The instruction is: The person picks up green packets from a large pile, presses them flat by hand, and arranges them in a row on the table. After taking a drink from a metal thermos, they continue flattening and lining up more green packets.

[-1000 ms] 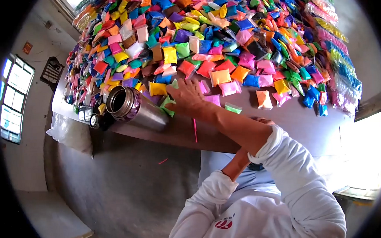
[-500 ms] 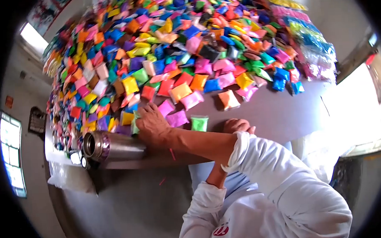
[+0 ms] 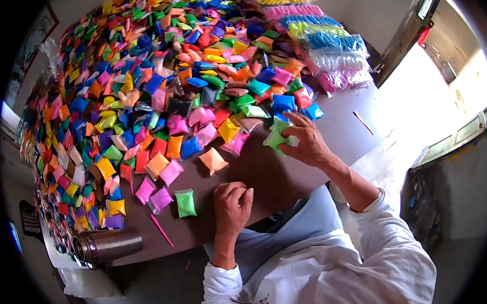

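My right hand [image 3: 309, 141] is closed on a light green packet [image 3: 278, 134], a small soft sachet in clear film, at the right front of the packet pile. Blue packets lie just beyond its fingers. My left hand [image 3: 233, 205] rests in a loose fist at the table's front edge, with nothing visible in it. Left of that fist lies another bright green packet [image 3: 185, 203] flat on the table. Beside it are a purple packet [image 3: 160, 200] and a pink packet [image 3: 145, 191]. An orange packet [image 3: 213, 161] sits a little beyond my left hand.
A large heap of multicoloured packets [image 3: 144, 86] covers much of the brown table [image 3: 277, 183]. Bagged bundles [image 3: 339, 60] are stacked at the back right. A steel flask [image 3: 110, 245] lies on its side at the front left. A pink strip [image 3: 161, 230] lies near it.
My right hand has swung from the left front, where it was at a green packet, across to the right with a green packet in it. My view has shifted; my arms are no longer crossed.
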